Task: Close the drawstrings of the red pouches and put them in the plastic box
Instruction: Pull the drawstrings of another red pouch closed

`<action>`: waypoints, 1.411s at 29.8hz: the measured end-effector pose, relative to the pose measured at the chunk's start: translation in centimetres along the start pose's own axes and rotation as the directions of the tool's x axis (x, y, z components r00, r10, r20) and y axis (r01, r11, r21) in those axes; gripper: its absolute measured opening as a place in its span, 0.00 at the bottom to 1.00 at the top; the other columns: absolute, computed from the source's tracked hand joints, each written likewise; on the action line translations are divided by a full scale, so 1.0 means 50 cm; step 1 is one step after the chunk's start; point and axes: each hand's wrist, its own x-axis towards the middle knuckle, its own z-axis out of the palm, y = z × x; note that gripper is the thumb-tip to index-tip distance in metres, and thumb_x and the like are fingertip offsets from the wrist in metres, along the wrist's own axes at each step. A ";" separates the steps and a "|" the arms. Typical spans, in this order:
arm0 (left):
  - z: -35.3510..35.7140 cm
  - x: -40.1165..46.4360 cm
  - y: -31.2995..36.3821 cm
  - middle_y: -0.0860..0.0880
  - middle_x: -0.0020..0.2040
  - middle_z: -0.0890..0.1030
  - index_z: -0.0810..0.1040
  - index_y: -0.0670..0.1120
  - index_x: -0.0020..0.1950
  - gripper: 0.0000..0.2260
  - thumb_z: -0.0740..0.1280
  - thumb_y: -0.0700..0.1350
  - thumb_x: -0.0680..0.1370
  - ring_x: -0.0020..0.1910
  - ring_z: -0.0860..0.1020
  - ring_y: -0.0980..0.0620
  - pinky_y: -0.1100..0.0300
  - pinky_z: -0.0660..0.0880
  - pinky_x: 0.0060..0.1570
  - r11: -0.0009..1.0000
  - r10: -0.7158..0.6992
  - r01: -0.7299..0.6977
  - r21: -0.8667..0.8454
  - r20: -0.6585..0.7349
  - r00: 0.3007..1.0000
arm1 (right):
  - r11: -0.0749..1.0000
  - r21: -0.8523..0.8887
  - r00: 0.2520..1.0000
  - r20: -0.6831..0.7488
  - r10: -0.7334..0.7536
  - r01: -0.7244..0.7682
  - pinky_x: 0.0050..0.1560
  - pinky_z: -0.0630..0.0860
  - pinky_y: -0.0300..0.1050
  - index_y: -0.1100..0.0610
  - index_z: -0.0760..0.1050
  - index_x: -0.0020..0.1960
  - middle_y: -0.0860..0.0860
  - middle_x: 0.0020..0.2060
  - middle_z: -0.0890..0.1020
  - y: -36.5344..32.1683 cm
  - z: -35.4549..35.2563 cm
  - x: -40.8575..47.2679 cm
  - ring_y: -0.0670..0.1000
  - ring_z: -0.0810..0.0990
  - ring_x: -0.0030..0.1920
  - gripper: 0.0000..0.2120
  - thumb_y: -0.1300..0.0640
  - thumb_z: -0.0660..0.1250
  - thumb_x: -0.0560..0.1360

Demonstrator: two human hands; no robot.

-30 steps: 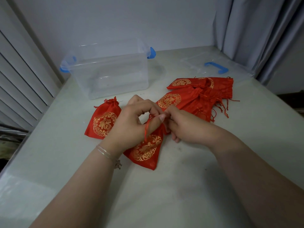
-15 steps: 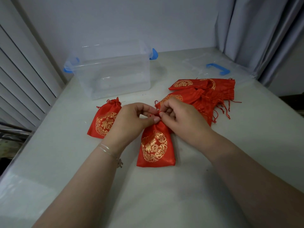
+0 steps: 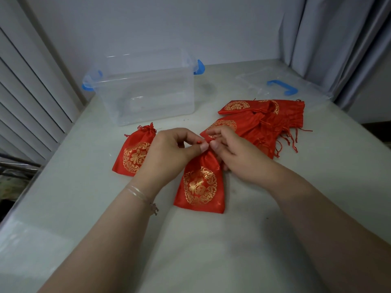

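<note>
A red pouch (image 3: 200, 186) with a gold emblem lies flat on the table in front of me, its neck gathered. My left hand (image 3: 169, 153) and my right hand (image 3: 234, 153) meet at that neck, each pinching the red drawstring there. A second red pouch (image 3: 134, 154) with its neck drawn tight lies to the left, partly under my left hand. A pile of several red pouches (image 3: 264, 121) with loose strings lies to the right. The clear plastic box (image 3: 143, 89) with blue handles stands open at the back left with nothing in it.
The box's clear lid (image 3: 281, 87) with a blue handle lies at the back right. A grey curtain (image 3: 338, 39) hangs behind it, and white slats (image 3: 27, 92) run along the left. The pale table (image 3: 190, 250) drops off at its left edge.
The pouch swung from a tilt to lying straight toward me. Both hands closed in on its neck and the neck is now gathered tighter.
</note>
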 end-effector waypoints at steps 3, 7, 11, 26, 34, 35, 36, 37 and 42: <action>-0.006 -0.001 0.001 0.51 0.37 0.83 0.84 0.47 0.42 0.02 0.73 0.44 0.72 0.31 0.74 0.64 0.74 0.68 0.30 0.996 -0.014 0.013 -0.084 -0.014 1.000 | 0.984 -0.173 0.986 -0.150 -0.072 0.045 0.41 0.71 0.38 0.52 0.74 0.53 0.41 0.40 0.77 -0.007 -0.004 0.000 0.39 0.76 0.40 0.06 0.52 0.62 0.79; -0.009 0.002 -0.001 0.48 0.39 0.85 0.85 0.43 0.45 0.04 0.73 0.41 0.72 0.35 0.81 0.61 0.74 0.73 0.32 0.973 -0.094 0.081 -0.215 -0.051 0.994 | 0.963 -0.225 0.938 -0.275 -0.212 0.151 0.38 0.71 0.38 0.52 0.76 0.45 0.41 0.33 0.76 -0.034 -0.012 -0.013 0.41 0.75 0.36 0.06 0.51 0.64 0.77; -0.016 0.009 -0.012 0.44 0.44 0.85 0.84 0.41 0.46 0.05 0.73 0.36 0.71 0.47 0.83 0.52 0.68 0.78 0.47 0.942 -0.146 0.136 -0.305 -0.009 0.989 | 0.953 -0.258 0.975 -0.111 -0.190 0.157 0.33 0.69 0.46 0.50 0.74 0.41 0.47 0.30 0.75 -0.038 -0.006 -0.021 0.44 0.71 0.30 0.07 0.50 0.64 0.77; -0.001 -0.009 0.006 0.36 0.42 0.82 0.83 0.47 0.41 0.04 0.73 0.38 0.72 0.44 0.80 0.34 0.45 0.79 0.47 0.969 0.043 -0.024 -0.244 0.073 0.996 | 0.990 0.136 0.999 0.009 0.037 -0.038 0.31 0.72 0.38 0.48 0.76 0.40 0.46 0.30 0.78 -0.037 -0.021 -0.010 0.42 0.75 0.28 0.09 0.57 0.64 0.78; 0.004 -0.004 -0.006 0.53 0.40 0.83 0.83 0.52 0.45 0.09 0.72 0.38 0.73 0.39 0.81 0.54 0.63 0.79 0.41 0.995 0.093 -0.092 -0.031 0.003 0.996 | 0.980 -0.196 0.987 -0.142 -0.070 0.041 0.35 0.72 0.38 0.53 0.77 0.43 0.44 0.31 0.77 -0.051 -0.016 -0.023 0.42 0.77 0.33 0.07 0.52 0.64 0.77; 0.005 -0.003 -0.008 0.55 0.41 0.83 0.82 0.54 0.47 0.10 0.71 0.38 0.73 0.39 0.80 0.59 0.68 0.77 0.41 0.994 0.111 -0.111 0.007 0.003 0.994 | 0.962 -0.265 0.984 -0.143 -0.109 0.068 0.36 0.70 0.37 0.53 0.76 0.44 0.43 0.32 0.76 -0.052 -0.013 -0.024 0.42 0.76 0.35 0.07 0.52 0.64 0.77; 0.005 -0.002 -0.010 0.57 0.41 0.83 0.82 0.55 0.48 0.11 0.71 0.39 0.73 0.40 0.79 0.62 0.71 0.75 0.41 0.992 0.122 -0.122 0.044 0.004 0.993 | 0.944 -0.315 0.979 -0.142 -0.146 0.095 0.37 0.68 0.36 0.54 0.76 0.45 0.42 0.34 0.75 -0.053 -0.011 -0.024 0.42 0.74 0.36 0.07 0.51 0.63 0.77; 0.006 -0.002 -0.011 0.58 0.41 0.83 0.82 0.55 0.48 0.10 0.71 0.40 0.74 0.41 0.79 0.63 0.72 0.74 0.41 0.988 0.130 -0.130 0.081 0.005 0.992 | 0.929 -0.350 0.973 -0.143 -0.181 0.121 0.38 0.68 0.36 0.54 0.76 0.45 0.42 0.36 0.75 -0.051 -0.009 -0.021 0.42 0.74 0.38 0.07 0.51 0.63 0.77; 0.011 0.000 -0.017 0.59 0.39 0.82 0.81 0.55 0.44 0.08 0.70 0.41 0.74 0.41 0.79 0.62 0.68 0.75 0.40 0.957 0.223 -0.205 0.205 -0.070 0.972 | 0.942 -0.288 0.953 -0.193 -0.232 0.171 0.37 0.67 0.36 0.54 0.75 0.42 0.42 0.34 0.74 -0.047 0.000 -0.020 0.41 0.73 0.36 0.08 0.52 0.63 0.78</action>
